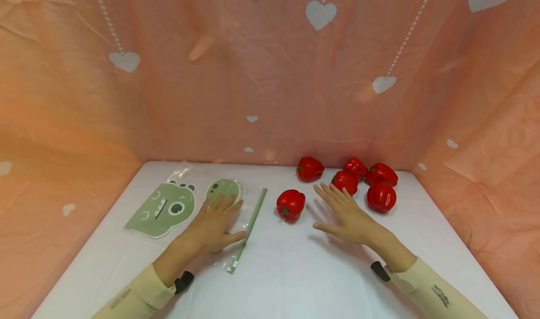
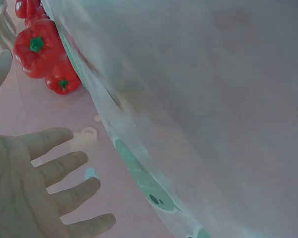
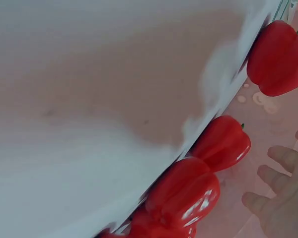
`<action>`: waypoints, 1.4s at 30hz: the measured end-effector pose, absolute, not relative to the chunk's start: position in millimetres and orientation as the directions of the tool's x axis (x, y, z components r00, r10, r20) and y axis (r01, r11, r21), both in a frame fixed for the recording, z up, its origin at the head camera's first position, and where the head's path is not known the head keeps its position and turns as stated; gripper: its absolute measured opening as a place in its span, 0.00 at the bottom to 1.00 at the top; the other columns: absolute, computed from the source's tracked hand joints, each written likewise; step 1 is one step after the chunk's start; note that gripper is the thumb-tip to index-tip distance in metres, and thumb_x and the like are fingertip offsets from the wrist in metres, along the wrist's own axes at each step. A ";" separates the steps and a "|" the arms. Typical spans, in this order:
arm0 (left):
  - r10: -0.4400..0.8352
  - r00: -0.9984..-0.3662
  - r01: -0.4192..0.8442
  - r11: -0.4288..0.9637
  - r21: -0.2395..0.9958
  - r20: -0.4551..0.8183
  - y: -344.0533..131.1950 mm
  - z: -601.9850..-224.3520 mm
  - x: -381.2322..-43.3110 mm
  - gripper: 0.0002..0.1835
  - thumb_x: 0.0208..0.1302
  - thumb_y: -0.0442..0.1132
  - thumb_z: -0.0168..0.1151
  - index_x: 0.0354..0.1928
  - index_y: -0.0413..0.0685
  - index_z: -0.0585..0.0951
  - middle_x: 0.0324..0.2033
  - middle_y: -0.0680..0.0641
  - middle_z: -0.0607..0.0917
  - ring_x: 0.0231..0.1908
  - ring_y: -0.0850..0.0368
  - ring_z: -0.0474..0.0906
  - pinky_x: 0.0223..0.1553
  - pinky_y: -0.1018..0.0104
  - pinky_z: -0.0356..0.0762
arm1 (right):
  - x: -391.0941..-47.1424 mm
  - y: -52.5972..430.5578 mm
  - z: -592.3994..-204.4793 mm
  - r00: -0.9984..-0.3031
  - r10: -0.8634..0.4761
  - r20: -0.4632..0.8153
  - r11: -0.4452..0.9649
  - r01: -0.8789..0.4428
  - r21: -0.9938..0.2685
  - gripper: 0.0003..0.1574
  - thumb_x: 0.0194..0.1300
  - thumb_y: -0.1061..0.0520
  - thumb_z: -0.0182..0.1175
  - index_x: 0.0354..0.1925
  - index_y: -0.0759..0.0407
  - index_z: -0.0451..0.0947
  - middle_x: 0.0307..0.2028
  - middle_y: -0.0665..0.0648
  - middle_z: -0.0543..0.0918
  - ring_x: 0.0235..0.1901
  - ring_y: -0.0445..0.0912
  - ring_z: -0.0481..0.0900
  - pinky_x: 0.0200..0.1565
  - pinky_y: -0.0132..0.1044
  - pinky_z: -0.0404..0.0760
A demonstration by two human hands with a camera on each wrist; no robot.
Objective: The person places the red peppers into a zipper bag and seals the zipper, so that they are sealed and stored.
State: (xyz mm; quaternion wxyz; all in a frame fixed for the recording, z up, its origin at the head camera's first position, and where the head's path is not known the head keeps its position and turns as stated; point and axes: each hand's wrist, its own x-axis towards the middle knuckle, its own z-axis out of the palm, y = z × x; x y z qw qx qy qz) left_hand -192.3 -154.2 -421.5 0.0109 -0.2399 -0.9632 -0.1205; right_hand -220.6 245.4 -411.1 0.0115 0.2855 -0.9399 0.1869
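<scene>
My left hand (image 1: 216,226), fingers spread, is over a clear zip bag (image 1: 253,216) with a green slider strip along its right edge. The bag carries green cartoon dinosaur prints, one partly covered by the hand. In the left wrist view the fingers (image 2: 62,168) look raised off the table. My right hand (image 1: 348,219) holds nothing, its fingers straight and apart above the table. A red bell pepper (image 1: 291,205) with a green stem lies between the hands. Just beyond the right fingertips is another red bell pepper (image 1: 344,183); the right wrist view shows several peppers (image 3: 184,191) beside that hand.
Several more bell peppers lie at the table's back right, including one pepper (image 1: 381,197) right of the right hand and one pepper (image 1: 310,169) near the back edge. A white cloth covers the table (image 1: 287,272). Orange curtains (image 1: 270,84) with hearts enclose the back and sides.
</scene>
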 end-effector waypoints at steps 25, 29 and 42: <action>0.445 -0.895 0.442 0.882 0.160 0.020 -116.0 -421.7 -199.5 0.45 0.68 0.60 0.72 0.77 0.39 0.71 0.72 0.35 0.75 0.71 0.33 0.72 0.67 0.35 0.73 | -258.7 203.0 -410.4 -0.771 -0.635 0.049 0.661 -0.574 -0.483 0.69 0.63 0.40 0.78 0.86 0.53 0.49 0.84 0.62 0.55 0.83 0.63 0.52 0.76 0.68 0.59; 0.441 -0.897 0.438 0.885 0.160 0.018 -113.1 -420.6 -198.1 0.43 0.66 0.57 0.74 0.75 0.39 0.73 0.69 0.36 0.78 0.67 0.34 0.75 0.63 0.36 0.77 | -262.1 198.3 -413.3 -0.752 -0.657 0.046 0.634 -0.585 -0.506 0.68 0.62 0.43 0.79 0.86 0.56 0.50 0.84 0.63 0.57 0.82 0.63 0.53 0.75 0.67 0.63; 0.426 -0.905 0.420 0.897 0.137 -0.014 -111.9 -424.7 -200.8 0.36 0.68 0.53 0.74 0.71 0.39 0.76 0.67 0.37 0.79 0.66 0.37 0.76 0.57 0.39 0.82 | -260.0 193.8 -417.9 -0.766 -0.642 -0.034 0.672 -0.540 -0.507 0.68 0.62 0.49 0.80 0.86 0.52 0.50 0.83 0.64 0.57 0.81 0.63 0.56 0.73 0.64 0.67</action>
